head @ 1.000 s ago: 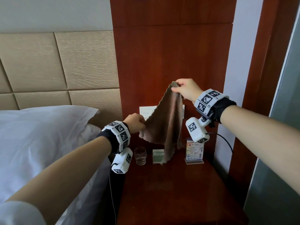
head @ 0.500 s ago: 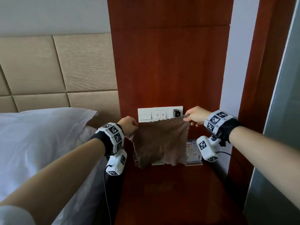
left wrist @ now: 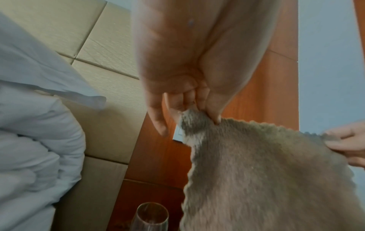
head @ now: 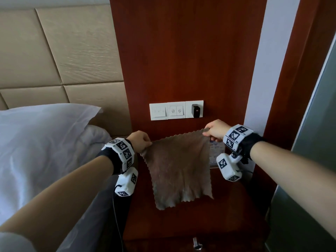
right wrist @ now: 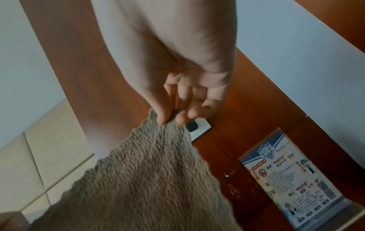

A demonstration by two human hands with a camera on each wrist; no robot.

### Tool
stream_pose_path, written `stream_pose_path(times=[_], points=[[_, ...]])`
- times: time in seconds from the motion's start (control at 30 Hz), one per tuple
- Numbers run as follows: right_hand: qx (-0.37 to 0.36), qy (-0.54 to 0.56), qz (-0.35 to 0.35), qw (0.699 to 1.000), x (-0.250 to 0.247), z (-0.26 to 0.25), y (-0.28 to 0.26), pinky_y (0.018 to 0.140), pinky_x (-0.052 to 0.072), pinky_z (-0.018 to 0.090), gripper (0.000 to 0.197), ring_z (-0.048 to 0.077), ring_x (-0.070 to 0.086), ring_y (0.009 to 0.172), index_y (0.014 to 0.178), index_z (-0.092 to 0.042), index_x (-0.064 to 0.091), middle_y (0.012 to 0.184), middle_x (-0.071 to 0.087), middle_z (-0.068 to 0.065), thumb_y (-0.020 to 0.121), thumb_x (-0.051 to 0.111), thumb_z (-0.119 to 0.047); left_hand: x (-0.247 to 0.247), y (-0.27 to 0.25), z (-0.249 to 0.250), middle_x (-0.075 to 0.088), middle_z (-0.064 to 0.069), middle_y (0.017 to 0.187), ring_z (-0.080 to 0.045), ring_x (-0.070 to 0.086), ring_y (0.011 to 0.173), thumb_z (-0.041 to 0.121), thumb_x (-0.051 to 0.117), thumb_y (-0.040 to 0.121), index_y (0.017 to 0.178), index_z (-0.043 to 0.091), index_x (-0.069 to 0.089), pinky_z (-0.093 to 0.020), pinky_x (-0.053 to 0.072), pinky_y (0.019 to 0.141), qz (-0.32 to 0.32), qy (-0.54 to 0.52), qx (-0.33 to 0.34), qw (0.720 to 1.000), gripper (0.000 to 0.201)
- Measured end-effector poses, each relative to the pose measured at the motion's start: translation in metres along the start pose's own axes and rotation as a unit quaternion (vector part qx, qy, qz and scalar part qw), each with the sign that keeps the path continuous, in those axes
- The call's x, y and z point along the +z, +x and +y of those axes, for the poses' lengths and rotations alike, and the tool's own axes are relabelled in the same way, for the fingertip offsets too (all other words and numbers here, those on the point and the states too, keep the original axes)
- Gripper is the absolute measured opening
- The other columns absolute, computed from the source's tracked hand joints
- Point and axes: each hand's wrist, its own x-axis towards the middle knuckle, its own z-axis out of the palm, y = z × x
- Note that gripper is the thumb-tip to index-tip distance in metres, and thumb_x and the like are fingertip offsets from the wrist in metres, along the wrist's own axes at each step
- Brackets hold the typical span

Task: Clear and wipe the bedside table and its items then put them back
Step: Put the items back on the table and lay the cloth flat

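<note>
The cloth (head: pixel 177 170) hangs in the air over the tabletop (head: pixel 190 220). It is brown and fuzzy, with a wavy edge, and it is spread out flat like a square. The left hand (head: pixel 139 140) pinches its top left corner. The right hand (head: pixel 216 130) pinches its top right corner. The rest of the cloth hangs down loose.

The head view hides what is behind the cloth. The left wrist view shows a glass (left wrist: pixel 152 217) standing on the tabletop, low and left of the cloth. It is clear and round. The right wrist view shows a card (right wrist: pixel 296 179) standing at the back right of the tabletop. It has blue and white print in a clear stand. From the head only its edge peeks out beside the cloth.

The tabletop is dark red wood and shiny. A wood panel (head: pixel 187 51) of the same colour rises behind it. White switches (head: pixel 176 110) sit on the panel, just above the hands, with a black plug in the right one. To the left is a bed with a white pillow (head: pixel 41 135) and a tan padded headboard (head: pixel 60 48).
</note>
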Motion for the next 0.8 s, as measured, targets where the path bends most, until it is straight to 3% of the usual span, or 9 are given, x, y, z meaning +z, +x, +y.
stream_pose_path(times=[0.13,0.27,0.37,0.47,0.67,0.73,0.8], points=[[-0.045,0.052,0.078,0.995,0.007,0.007,0.008,0.048,0.039,0.018,0.013,0.01,0.05,0.054,0.1,-0.01,0.064,0.067,0.058,0.001,0.092,0.057,-0.016,0.002,0.003,0.0,0.065,-0.008,0.097,-0.021,0.059,0.087,0.019,0.054,0.092,0.1,0.008,0.065,-0.027,0.043,0.074,0.095,-0.022,0.015,0.995,0.017],[-0.054,0.081,0.095,0.991,0.021,0.019,0.006,0.047,0.041,0.017,0.01,0.009,0.052,0.052,0.097,-0.011,0.065,0.064,0.058,-0.001,0.091,0.058,-0.014,0.014,0.005,-0.007,0.066,-0.008,0.099,-0.021,0.059,0.088,0.02,0.056,0.092,0.098,0.011,0.065,-0.027,0.042,0.075,0.089,-0.009,0.028,0.996,0.015],[-0.013,0.047,0.023,0.999,0.042,0.042,0.003,0.048,0.043,0.018,0.011,0.011,0.055,0.053,0.099,-0.01,0.065,0.065,0.06,0.001,0.091,0.059,-0.014,0.041,0.0,-0.018,0.065,-0.007,0.1,-0.016,0.055,0.085,0.023,0.056,0.091,0.098,0.014,0.064,-0.027,0.043,0.075,0.029,0.02,0.033,0.999,0.013],[0.015,-0.008,-0.067,0.998,0.064,0.064,-0.004,0.047,0.044,0.017,0.015,0.011,0.056,0.055,0.104,-0.007,0.064,0.065,0.06,0.001,0.091,0.059,-0.013,0.071,-0.008,-0.029,0.062,-0.003,0.1,-0.018,0.059,0.089,0.026,0.055,0.093,0.101,0.017,0.061,-0.028,0.046,0.077,-0.073,0.064,0.023,0.995,0.014],[0.097,-0.049,-0.264,0.958,0.091,0.083,-0.032,0.05,0.046,0.019,0.006,0.009,0.061,0.057,0.096,-0.013,0.058,0.077,0.062,0.002,0.091,0.059,-0.01,0.118,-0.031,-0.044,0.063,-0.002,0.105,-0.021,0.059,0.099,0.025,0.054,0.094,0.107,0.013,0.061,-0.025,0.041,0.077,-0.227,0.132,0.06,0.963,0.02],[0.105,-0.062,-0.286,0.95,0.096,0.088,-0.041,0.047,0.047,0.018,0.009,0.006,0.062,0.052,0.085,-0.015,0.059,0.075,0.063,0.002,0.09,0.061,-0.009,0.124,-0.038,-0.047,0.067,-0.003,0.092,-0.017,0.06,0.086,0.023,0.054,0.094,0.102,0.012,0.062,-0.02,0.041,0.071,-0.269,0.123,0.078,0.952,0.016],[0.111,-0.069,-0.295,0.946,0.101,0.092,-0.049,0.043,0.047,0.017,0.016,0.005,0.062,0.049,0.078,-0.018,0.057,0.073,0.063,0.002,0.089,0.061,-0.008,0.128,-0.042,-0.051,0.069,-0.008,0.09,-0.01,0.059,0.071,0.023,0.056,0.093,0.092,0.014,0.06,-0.016,0.042,0.06,-0.297,0.108,0.092,0.944,0.009]])
